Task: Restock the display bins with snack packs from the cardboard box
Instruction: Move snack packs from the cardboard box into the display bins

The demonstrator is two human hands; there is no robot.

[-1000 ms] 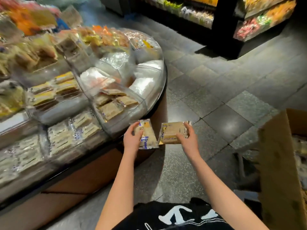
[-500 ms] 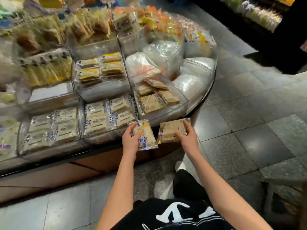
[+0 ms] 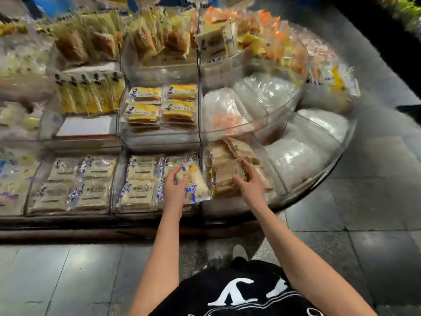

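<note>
Gripped a blue-printed snack pack in the left hand, fingers clamped round it, over the front white-pack bin. Pinched a brown snack pack in the right hand above the neighbouring brown-pack bin. Seemed best laid flat, labels up, squared to each stack.

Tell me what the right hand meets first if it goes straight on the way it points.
Probably the pile of tan snack packs in the front clear bin: the right hand, gripping a tan pack, points into it. Depth is unclear, so it may pass just above.
</note>
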